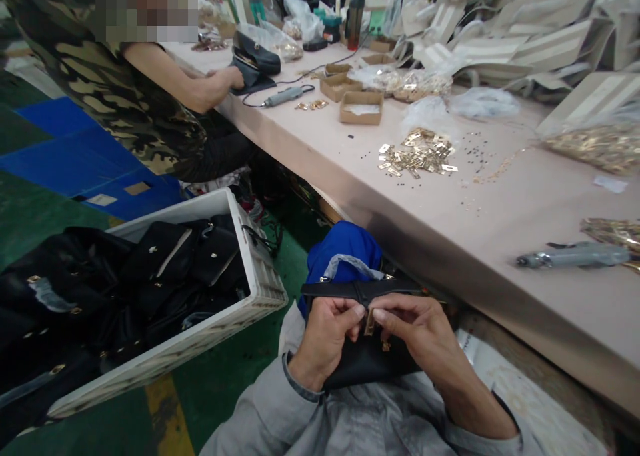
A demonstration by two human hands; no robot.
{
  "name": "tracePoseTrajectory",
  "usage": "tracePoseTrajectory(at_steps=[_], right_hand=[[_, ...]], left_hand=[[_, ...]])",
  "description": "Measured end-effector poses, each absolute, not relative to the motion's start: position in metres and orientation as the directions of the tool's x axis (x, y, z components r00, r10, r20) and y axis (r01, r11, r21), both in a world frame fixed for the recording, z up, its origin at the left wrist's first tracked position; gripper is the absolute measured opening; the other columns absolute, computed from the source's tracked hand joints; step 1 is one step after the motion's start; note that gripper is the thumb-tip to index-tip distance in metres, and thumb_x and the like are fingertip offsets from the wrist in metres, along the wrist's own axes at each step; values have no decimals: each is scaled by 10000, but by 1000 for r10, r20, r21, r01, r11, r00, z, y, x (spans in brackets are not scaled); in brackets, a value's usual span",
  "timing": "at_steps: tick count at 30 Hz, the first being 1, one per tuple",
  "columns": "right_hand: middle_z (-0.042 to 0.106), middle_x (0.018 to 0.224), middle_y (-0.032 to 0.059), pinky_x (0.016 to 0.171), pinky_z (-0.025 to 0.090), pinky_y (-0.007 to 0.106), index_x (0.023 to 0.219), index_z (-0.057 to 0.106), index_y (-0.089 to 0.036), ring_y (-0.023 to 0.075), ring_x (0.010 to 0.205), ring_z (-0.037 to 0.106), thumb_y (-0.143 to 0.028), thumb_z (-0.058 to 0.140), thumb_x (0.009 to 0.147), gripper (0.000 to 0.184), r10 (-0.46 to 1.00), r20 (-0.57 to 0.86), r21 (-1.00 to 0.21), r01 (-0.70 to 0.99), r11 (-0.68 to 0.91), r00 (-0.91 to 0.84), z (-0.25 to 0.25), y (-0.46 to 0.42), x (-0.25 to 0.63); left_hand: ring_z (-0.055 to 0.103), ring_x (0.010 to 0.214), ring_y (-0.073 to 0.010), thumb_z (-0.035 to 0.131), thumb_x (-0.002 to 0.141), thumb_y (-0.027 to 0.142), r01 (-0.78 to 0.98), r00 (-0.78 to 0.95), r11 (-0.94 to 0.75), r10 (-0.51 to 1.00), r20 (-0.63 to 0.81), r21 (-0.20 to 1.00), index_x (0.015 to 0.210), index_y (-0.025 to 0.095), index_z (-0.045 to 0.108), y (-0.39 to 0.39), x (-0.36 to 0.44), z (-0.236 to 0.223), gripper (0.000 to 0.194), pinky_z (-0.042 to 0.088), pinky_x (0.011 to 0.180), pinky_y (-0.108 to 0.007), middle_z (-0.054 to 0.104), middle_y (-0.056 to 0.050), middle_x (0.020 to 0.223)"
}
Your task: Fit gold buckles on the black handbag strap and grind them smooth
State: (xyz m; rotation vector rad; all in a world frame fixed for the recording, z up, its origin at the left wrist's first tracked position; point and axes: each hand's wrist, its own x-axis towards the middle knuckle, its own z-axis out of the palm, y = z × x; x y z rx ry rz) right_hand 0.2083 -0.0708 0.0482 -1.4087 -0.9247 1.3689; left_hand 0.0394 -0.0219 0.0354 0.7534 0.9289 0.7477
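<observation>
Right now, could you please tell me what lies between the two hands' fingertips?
In the head view, a gold piece lies between the left hand and right hand, over the black bag.

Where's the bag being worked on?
Head view, lower centre: the black bag is by the grey jacket, between the white crate at left and the table at right.

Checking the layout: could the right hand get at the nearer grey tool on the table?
Probably yes: the grey tool lies to the person's right, and nothing visible blocks the way. The right hand would likely first release the small gold piece.
</observation>
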Motion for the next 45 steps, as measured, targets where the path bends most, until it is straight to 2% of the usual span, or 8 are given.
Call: tracePoseTrajectory(at_steps=[8, 16, 25, 29, 33, 36, 40, 45], right_hand=[[731, 749, 70, 503, 500, 258, 945, 808, -160, 172, 594, 626, -522, 788, 836, 378, 926, -348, -936, 7, -353, 149, 51, -70, 197], [764, 851, 45, 704, 517, 279, 939, 820, -199, 198, 778, 682, -361, 701, 919, 202, 949, -299, -917, 244, -315, 99, 67, -70, 201], [783, 887, 43, 697, 524, 293, 933, 838, -221, 224, 820, 714, -332, 698, 905, 180, 963, -231, -894, 362, -266, 137, 69, -67, 191], [775, 847, 41, 658, 531, 292, 900, 830, -222, 215, 761, 707, -352, 718, 892, 172, 960, -232, -895, 354, -273, 154, 63, -67, 191], [767, 828, 43, 625, 533, 289, 931, 828, -222, 204, 712, 696, -390, 727, 898, 199, 960, -234, -909, 316, -273, 157, 57, -68, 191], [769, 844, 46, 663, 546, 291, 966, 828, -227, 198, 724, 703, -395, 722, 912, 207, 968, -202, -925, 296, -238, 149, 56, -70, 191], [777, 901, 54, 748, 563, 300, 974, 821, -228, 207, 799, 720, -424, 758, 888, 223, 961, -209, -933, 256, -251, 180, 53, -73, 188], [764, 909, 69, 680, 553, 300, 1026, 781, -197, 203, 755, 697, -481, 802, 841, 339, 930, -260, -938, 162, -307, 259, 47, -80, 186]], left_hand=[[436, 446, -87, 819, 694, 368, -171, 396, 502, 823, -407, 848, 575, 131, 678, -22, 37, 37, 302, 320, 490, -232, 560, 5, 478], [438, 443, -95, 769, 713, 334, -55, 367, 481, 825, -430, 875, 626, 123, 700, -24, 35, 35, 239, 324, 489, -236, 557, 7, 478], [433, 438, -93, 735, 719, 302, -61, 399, 490, 811, -428, 870, 617, 122, 704, -22, 31, 34, 209, 308, 492, -232, 555, 8, 470], [450, 450, -99, 747, 708, 301, -71, 408, 512, 798, -443, 856, 643, 116, 718, -21, 28, 36, 199, 330, 507, -237, 574, 0, 484], [455, 455, -101, 741, 757, 354, -148, 480, 536, 774, -414, 831, 614, 120, 693, -20, 26, 35, 278, 336, 523, -247, 573, -9, 487], [427, 440, -95, 759, 769, 389, -185, 501, 541, 770, -395, 821, 615, 130, 674, -21, 25, 33, 313, 314, 507, -251, 547, 7, 474], [416, 439, -97, 735, 807, 400, -136, 482, 498, 788, -382, 856, 605, 145, 644, -24, 25, 29, 338, 299, 501, -256, 531, 10, 460], [423, 442, -94, 708, 842, 402, -69, 432, 448, 819, -378, 891, 643, 150, 633, -28, 27, 30, 330, 304, 488, -247, 532, 18, 477]])
